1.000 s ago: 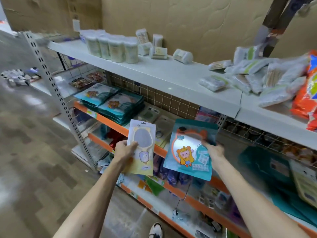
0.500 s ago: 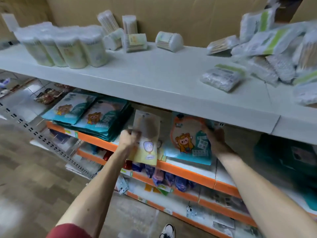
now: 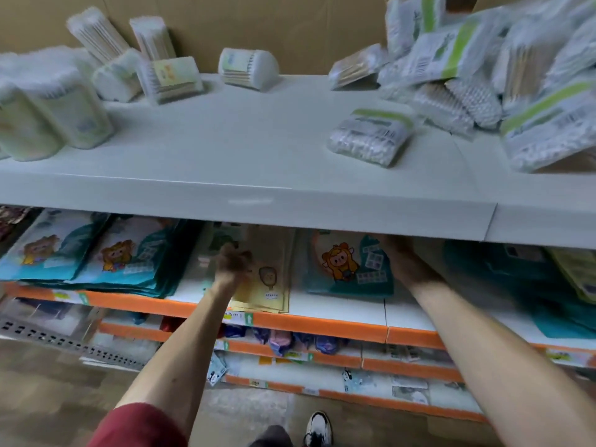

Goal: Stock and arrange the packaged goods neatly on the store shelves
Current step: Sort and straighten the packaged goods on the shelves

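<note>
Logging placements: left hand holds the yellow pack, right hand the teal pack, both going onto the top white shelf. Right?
Not the top shelf. The head view shows the left hand holding the yellow pack and the right hand the teal pack on the orange-edged shelf beneath it.

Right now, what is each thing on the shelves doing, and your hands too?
Yellow packet, lying on the orange shelf, gripped by the left hand.
Teal packet, lying flat, right hand at its edge, grip hidden.
Teal stack, piled flat.
Round tubs, standing upright.
White tub, tipped on its side.
Swab bags, heaped loosely.
</note>
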